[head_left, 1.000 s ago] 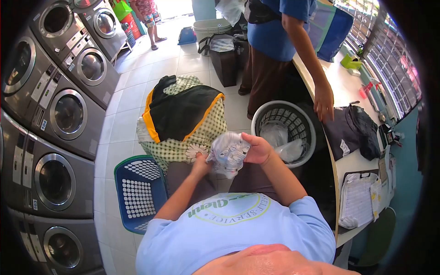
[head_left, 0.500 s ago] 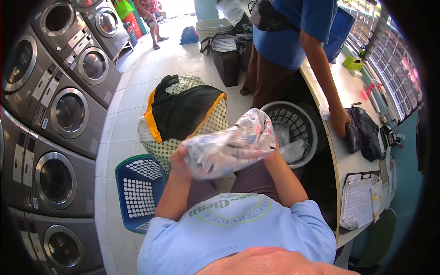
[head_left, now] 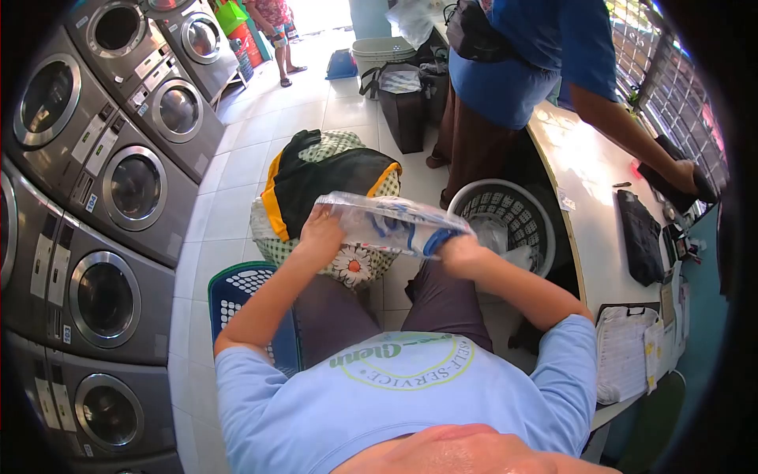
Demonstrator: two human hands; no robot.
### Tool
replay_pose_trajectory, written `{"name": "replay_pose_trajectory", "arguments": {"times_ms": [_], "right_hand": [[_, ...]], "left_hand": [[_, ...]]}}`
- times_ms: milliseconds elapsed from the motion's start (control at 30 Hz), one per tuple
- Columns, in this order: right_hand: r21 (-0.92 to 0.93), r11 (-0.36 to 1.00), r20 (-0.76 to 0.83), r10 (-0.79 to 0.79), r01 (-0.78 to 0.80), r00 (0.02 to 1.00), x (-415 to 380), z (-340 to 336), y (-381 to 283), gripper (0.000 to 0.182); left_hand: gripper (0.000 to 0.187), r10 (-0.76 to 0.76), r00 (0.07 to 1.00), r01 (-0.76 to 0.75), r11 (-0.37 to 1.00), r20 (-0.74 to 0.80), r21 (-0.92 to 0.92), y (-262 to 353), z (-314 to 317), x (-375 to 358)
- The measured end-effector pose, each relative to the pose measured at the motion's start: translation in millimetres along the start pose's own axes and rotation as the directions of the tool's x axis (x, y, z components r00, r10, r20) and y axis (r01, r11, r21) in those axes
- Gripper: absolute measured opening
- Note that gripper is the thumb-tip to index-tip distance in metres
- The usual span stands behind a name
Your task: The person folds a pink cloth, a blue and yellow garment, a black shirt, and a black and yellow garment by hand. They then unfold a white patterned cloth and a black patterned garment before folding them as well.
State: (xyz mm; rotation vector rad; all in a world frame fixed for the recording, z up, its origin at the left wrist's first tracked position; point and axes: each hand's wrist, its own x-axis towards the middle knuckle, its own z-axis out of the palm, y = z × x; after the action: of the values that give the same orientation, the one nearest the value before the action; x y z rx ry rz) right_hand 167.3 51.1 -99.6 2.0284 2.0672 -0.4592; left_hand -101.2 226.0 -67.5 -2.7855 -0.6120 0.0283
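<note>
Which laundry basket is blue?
The blue basket on the floor under the person's left arm. The white round basket stands by the counter, and another white basket sits far back.

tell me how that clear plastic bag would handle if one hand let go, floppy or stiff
Probably floppy: the plastic bag is thin, see-through film, wrinkled, stretched flat only between the left hand and right hand. Likely light, since it hangs between them without sagging. Possibly slippery, as its surface looks glossy.

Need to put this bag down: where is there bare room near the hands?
Bare counter between the white basket and the dark garment. Bare floor tiles between the washers and the checked laundry bag. Crowded near the clipboard.
</note>
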Motion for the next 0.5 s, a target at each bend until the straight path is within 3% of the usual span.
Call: {"name": "replay_pose_trajectory", "arguments": {"times_ms": [33,67,167,200,233,267,333,433,500], "right_hand": [[-0.035,0.999,-0.071,0.024,-0.027,0.997,11.9,9.0,15.0,0.038],[-0.063,0.998,-0.033,0.021,-0.023,0.999,15.0,3.5,18.5,0.038],[-0.138,0.990,0.079,0.015,-0.004,0.997,19.2,-35.8,13.3,0.036],[-0.160,0.987,0.117,0.015,0.004,0.993,18.3,-52.3,8.8,0.035],[-0.182,0.983,0.156,0.015,0.014,0.988,15.8,-69.2,3.9,0.035],[-0.122,0.992,0.093,0.000,0.012,0.996,3.8,-95.6,-4.7,0.031],[-0.064,0.997,-0.004,-0.033,0.033,0.999,-22.8,-142.5,-19.9,0.030],[-0.033,0.994,-0.150,-0.105,0.101,0.983,-43.9,-178.3,-22.5,0.032],[0.117,0.977,-0.278,-0.137,0.176,0.951,-39.0,-185.9,-3.8,0.031]], "left_hand": [[0.028,0.050,0.987,-0.039,0.996,0.152,-0.077,-6.1,1.2,-0.8],[0.024,0.111,0.949,-0.065,0.985,0.295,-0.161,-9.3,1.2,1.1],[0.019,0.030,0.976,-0.021,0.999,0.214,-0.044,-22.2,-22.4,15.8],[0.021,0.006,0.996,-0.009,0.999,-0.093,-0.032,-23.3,-45.1,15.7],[0.021,0.005,0.953,0.019,0.997,-0.302,0.076,-27.6,-60.8,21.1],[0.024,-0.085,0.924,0.105,0.994,-0.373,0.035,-33.1,-78.3,25.2],[0.024,-0.086,0.843,0.095,0.995,-0.531,-0.012,-44.8,-119.6,27.7],[0.029,-0.048,0.764,0.042,0.999,-0.643,-0.024,-52.1,-167.0,26.4],[0.033,0.066,0.833,-0.148,0.983,-0.550,-0.106,-79.7,-162.4,34.2]]}}
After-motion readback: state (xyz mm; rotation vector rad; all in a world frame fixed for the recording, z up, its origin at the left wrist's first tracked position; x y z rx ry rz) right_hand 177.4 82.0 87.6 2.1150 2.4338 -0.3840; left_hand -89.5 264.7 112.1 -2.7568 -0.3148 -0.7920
